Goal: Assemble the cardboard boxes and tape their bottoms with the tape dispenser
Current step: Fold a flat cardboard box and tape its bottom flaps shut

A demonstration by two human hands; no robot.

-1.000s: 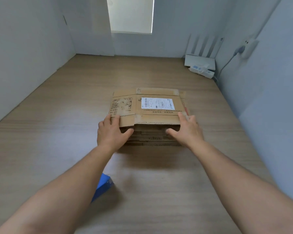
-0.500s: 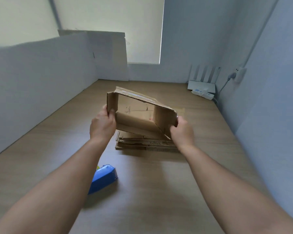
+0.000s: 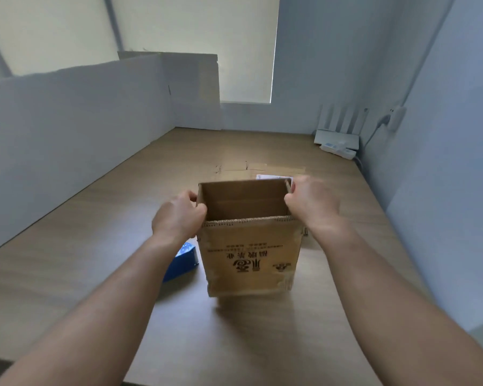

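A brown cardboard box (image 3: pixel 250 254) is squared open and held above the wooden table (image 3: pixel 101 274), its open end facing up and its printed side toward me with the print upside down. My left hand (image 3: pixel 179 217) grips its upper left edge and my right hand (image 3: pixel 313 203) grips its upper right edge. Behind it lies a stack of flattened boxes (image 3: pixel 260 169), mostly hidden, with a white label showing. A blue tape dispenser (image 3: pixel 183 261) lies on the table to the box's left, partly behind my left forearm.
White panels (image 3: pixel 76 135) wall in the table on the left and back; a grey wall stands on the right. A white router (image 3: pixel 339 129) and a power strip (image 3: pixel 339 150) sit in the far right corner, with a cable to a wall socket.
I lifted the top flattened box off the stack, opened it from a skewed shape into a square tube and brought it toward me. The view tilted upward.
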